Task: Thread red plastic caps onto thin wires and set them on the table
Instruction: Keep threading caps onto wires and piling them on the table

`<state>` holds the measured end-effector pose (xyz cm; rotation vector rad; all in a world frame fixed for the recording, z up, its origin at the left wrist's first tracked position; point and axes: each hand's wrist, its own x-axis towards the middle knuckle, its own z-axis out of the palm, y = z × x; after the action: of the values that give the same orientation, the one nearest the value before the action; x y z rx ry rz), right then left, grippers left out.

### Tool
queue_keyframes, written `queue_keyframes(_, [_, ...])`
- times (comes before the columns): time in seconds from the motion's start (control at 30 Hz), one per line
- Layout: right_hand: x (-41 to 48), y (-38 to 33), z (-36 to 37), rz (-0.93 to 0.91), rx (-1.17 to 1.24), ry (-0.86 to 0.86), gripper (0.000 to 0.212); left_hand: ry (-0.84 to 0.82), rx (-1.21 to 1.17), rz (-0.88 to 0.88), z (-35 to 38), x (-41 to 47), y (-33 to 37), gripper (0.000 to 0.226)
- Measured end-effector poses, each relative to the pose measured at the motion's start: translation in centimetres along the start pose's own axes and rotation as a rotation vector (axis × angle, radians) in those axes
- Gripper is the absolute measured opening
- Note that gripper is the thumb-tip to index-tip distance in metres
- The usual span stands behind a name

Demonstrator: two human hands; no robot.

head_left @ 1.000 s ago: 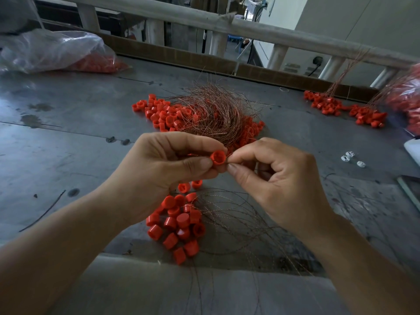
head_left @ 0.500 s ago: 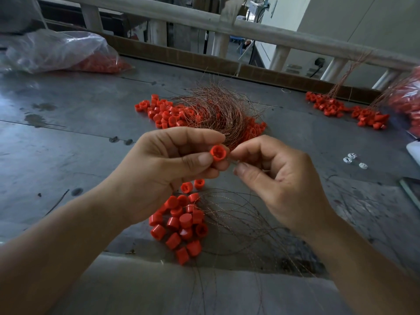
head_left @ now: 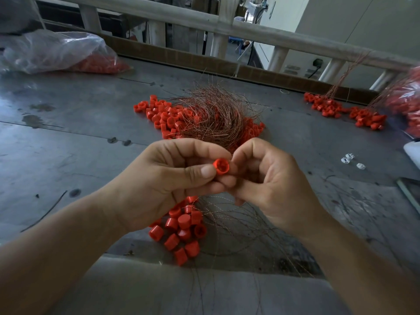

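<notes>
The grey metal table (head_left: 68,155) lay under your hands, with a wooden rail (head_left: 250,30) along its far edge and a clear bag (head_left: 52,51) of red caps at the far left. Your left hand (head_left: 163,178) had kept its grip over the last second: thumb and forefinger pinched the cap (head_left: 221,165) in the air above the table, the other fingers curled beneath. What changed was the cap's facing and your other hand's closeness. The cap's open mouth had turned more toward you, so the ribs inside showed. Half a second earlier a small gap stood between the cap and your right hand (head_left: 277,185); that gap had closed, and the fingers, curled tight, were touching the cap's right side. Whether they pinched a wire end I could not tell, for no strand showed at the cap. From the closing move I judged the wire was being fed through, so this cap was not yet ready to set down. Below your hands the near pile (head_left: 181,228) of caps lay with loose wires (head_left: 238,223) fanning to its right, unchanged. Beyond, the far heap (head_left: 211,114) of caps and tangled wires sat as before, and further right two wired bunches (head_left: 341,110) and some white clips (head_left: 350,158) had not moved.
</notes>
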<state>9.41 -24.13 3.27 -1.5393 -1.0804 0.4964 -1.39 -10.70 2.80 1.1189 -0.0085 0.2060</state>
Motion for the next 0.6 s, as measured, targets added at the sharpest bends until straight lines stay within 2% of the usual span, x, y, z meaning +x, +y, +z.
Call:
queue_keyframes(0.07, [0.0, 0.2, -0.2, 0.003, -0.015, -0.038, 0.024, -0.007, 0.010, -0.019, -0.1, -0.1, -0.1, 0.021])
queue_keyframes(0.13, [0.1, 0.1, -0.7, 0.004, -0.071, -0.053, 0.017, -0.013, 0.019, -0.023, -0.2, -0.1, -0.1, 0.021])
queue_keyframes(0.33, [1.5, 2.0, -4.2, 0.050, -0.567, 0.332, 0.016, 0.012, 0.018, -0.034, -0.2, -0.2, 0.0, 0.021])
queue_keyframes(0.47, [2.2, 4.0, -5.3, 0.247, -0.878, 0.240, 0.009, 0.040, 0.016, -0.028, -0.1, -0.2, 0.1, 0.022])
queue_keyframes(0.53, [2.7, 5.0, -5.2, 0.262, -0.955, 0.201, 0.027, 0.049, 0.017, -0.027, -0.1, -0.2, 0.1, 0.022])
queue_keyframes(0.6, [3.3, 5.4, -4.8, 0.198, -0.953, 0.210, 0.034, 0.051, 0.015, -0.025, -0.1, -0.2, 0.1, 0.022])
